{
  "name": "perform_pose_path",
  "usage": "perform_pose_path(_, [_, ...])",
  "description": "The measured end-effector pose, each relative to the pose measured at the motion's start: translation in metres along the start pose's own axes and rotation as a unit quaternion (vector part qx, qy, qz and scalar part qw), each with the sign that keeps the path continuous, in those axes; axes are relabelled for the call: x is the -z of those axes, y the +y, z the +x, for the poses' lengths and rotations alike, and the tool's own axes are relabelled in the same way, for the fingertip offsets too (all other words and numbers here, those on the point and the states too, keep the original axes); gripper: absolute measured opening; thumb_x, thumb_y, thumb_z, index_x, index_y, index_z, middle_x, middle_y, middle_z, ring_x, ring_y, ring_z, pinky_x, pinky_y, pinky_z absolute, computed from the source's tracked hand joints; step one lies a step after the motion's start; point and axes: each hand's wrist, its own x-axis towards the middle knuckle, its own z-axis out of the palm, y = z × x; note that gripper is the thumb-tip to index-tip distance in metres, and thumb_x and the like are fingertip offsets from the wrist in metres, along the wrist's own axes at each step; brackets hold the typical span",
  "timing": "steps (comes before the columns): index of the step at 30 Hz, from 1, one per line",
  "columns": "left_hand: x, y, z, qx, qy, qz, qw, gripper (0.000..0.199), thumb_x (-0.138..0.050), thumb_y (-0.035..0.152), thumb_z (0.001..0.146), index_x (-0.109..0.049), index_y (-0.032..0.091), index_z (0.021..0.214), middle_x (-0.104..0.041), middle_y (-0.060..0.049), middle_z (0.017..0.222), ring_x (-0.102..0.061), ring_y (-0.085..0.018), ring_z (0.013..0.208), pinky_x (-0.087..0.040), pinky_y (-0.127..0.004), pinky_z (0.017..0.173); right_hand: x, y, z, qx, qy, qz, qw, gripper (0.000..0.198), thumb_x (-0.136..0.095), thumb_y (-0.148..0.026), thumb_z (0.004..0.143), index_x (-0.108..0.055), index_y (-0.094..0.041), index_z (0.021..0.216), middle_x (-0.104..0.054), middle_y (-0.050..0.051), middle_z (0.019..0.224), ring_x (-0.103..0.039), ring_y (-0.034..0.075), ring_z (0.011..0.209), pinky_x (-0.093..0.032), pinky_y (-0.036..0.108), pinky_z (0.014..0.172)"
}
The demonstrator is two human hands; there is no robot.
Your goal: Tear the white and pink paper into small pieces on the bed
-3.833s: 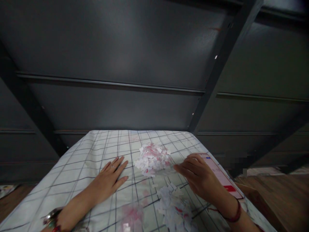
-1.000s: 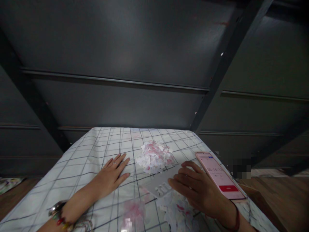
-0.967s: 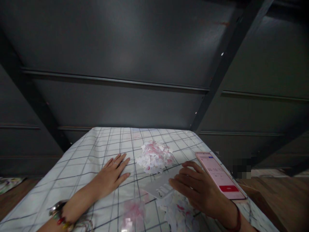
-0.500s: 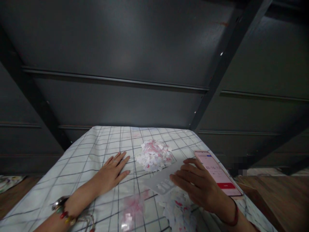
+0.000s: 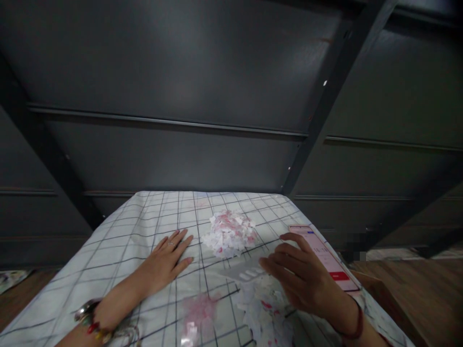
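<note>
My left hand (image 5: 166, 260) lies flat on the checked tablecloth (image 5: 123, 250), fingers spread, holding nothing. Its fingertips are a little left of a pile of small white and pink scraps (image 5: 229, 233). My right hand (image 5: 304, 274) is curled, its fingers pinching a thin grey plastic sheet (image 5: 238, 271) with a row of oblong slots. The sheet is blurred and sits tilted between that pile and a second heap of white scraps (image 5: 265, 315) with red bits, nearer me. Left of the near heap lies a pinkish see-through plastic piece (image 5: 200, 313).
A phone (image 5: 327, 260) with a timer on its screen lies at the table's right edge, partly behind my right hand. Dark metal panels (image 5: 181, 159) rise behind the table. A brown box edge (image 5: 379, 299) and wooden floor show at the right.
The grey plastic sheet has tipped and looks flatter and more blurred. My right hand has shifted slightly, its fingers a bit lower. My left hand stays flat in place.
</note>
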Motion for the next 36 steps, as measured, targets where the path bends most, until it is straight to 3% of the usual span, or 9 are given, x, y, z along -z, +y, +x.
perform_pose_path(6, [-0.004,-0.002,0.000,-0.009,0.028,-0.007,1.000,0.057,-0.029,0.053,0.091,-0.036,0.019,0.136,-0.030,-0.011,0.144,-0.027,-0.029,0.131,-0.026,-0.046,0.104,0.000,-0.002,0.002,0.033,-0.011,0.034,0.999,0.024,-0.035,-0.006,0.082,-0.056,-0.013,0.093,-0.060,0.001,0.066,-0.049,0.014,0.064,-0.041,0.037,0.079])
perform_pose_path(11, [-0.007,-0.002,0.000,-0.007,0.059,0.006,0.998,0.059,-0.027,0.055,0.090,-0.038,0.019,0.135,-0.024,-0.011,0.147,-0.018,-0.033,0.133,-0.025,-0.047,0.104,-0.004,0.013,-0.006,-0.037,0.005,-0.034,0.999,0.036,-0.039,0.001,0.076,-0.056,-0.016,0.102,-0.062,0.002,0.074,-0.052,0.016,0.072,-0.038,0.042,0.083])
perform_pose_path(14, [0.000,0.003,0.001,-0.008,0.072,0.016,0.997,0.056,-0.031,0.053,0.089,-0.039,0.020,0.134,-0.032,-0.012,0.143,-0.024,-0.033,0.131,-0.027,-0.050,0.102,-0.004,0.025,-0.011,-0.052,-0.018,-0.046,0.997,0.041,-0.038,0.003,0.073,-0.056,-0.017,0.104,-0.061,0.002,0.074,-0.050,0.016,0.070,-0.039,0.043,0.081])
perform_pose_path(16, [0.011,0.008,0.003,-0.032,0.079,0.008,0.996,0.049,-0.034,0.046,0.090,-0.044,0.019,0.130,-0.043,-0.013,0.133,-0.035,-0.031,0.125,-0.031,-0.048,0.101,-0.003,0.028,-0.012,-0.053,-0.033,-0.040,0.997,0.040,-0.038,0.003,0.073,-0.056,-0.017,0.102,-0.059,0.001,0.071,-0.049,0.015,0.068,-0.040,0.041,0.080])
perform_pose_path(19, [0.028,0.019,0.004,-0.122,0.043,-0.028,0.991,0.033,-0.033,0.028,0.091,-0.055,0.021,0.114,-0.056,-0.008,0.112,-0.053,-0.020,0.101,-0.043,-0.037,0.090,-0.001,0.028,-0.012,-0.049,-0.049,-0.029,0.997,0.037,-0.038,0.002,0.074,-0.057,-0.017,0.099,-0.057,0.001,0.068,-0.047,0.015,0.067,-0.041,0.038,0.077])
perform_pose_path(21, [0.037,0.026,0.003,-0.164,0.021,-0.042,0.985,0.029,-0.034,0.023,0.090,-0.060,0.022,0.101,-0.060,-0.005,0.095,-0.058,-0.018,0.087,-0.047,-0.034,0.081,-0.002,0.027,-0.011,-0.048,-0.050,-0.027,0.997,0.037,-0.037,0.002,0.074,-0.057,-0.017,0.099,-0.056,0.001,0.068,-0.047,0.015,0.068,-0.042,0.038,0.078])
perform_pose_path(24, [0.043,0.032,0.002,-0.171,0.004,-0.051,0.984,0.028,-0.034,0.022,0.088,-0.061,0.020,0.091,-0.059,-0.004,0.082,-0.058,-0.017,0.077,-0.048,-0.032,0.072,-0.006,0.027,-0.012,-0.047,-0.029,-0.036,0.998,0.039,-0.037,0.003,0.074,-0.056,-0.018,0.102,-0.057,0.001,0.070,-0.047,0.015,0.069,-0.041,0.039,0.078])
perform_pose_path(28, [0.043,0.034,0.003,-0.170,0.012,-0.049,0.984,0.026,-0.034,0.023,0.088,-0.060,0.020,0.087,-0.059,-0.004,0.082,-0.058,-0.017,0.076,-0.049,-0.031,0.070,-0.006,0.030,-0.012,-0.048,-0.041,-0.042,0.997,0.037,-0.036,0.002,0.076,-0.056,-0.018,0.100,-0.056,0.001,0.068,-0.046,0.014,0.068,-0.041,0.038,0.077])
perform_pose_path(36, [0.040,0.032,0.006,-0.197,0.023,-0.053,0.979,0.023,-0.036,0.018,0.089,-0.058,0.020,0.090,-0.059,-0.004,0.098,-0.056,-0.017,0.090,-0.047,-0.033,0.082,0.003,0.031,-0.011,-0.043,-0.034,-0.034,0.998,0.035,-0.038,0.004,0.075,-0.056,-0.014,0.100,-0.055,0.002,0.069,-0.046,0.015,0.069,-0.041,0.039,0.076])
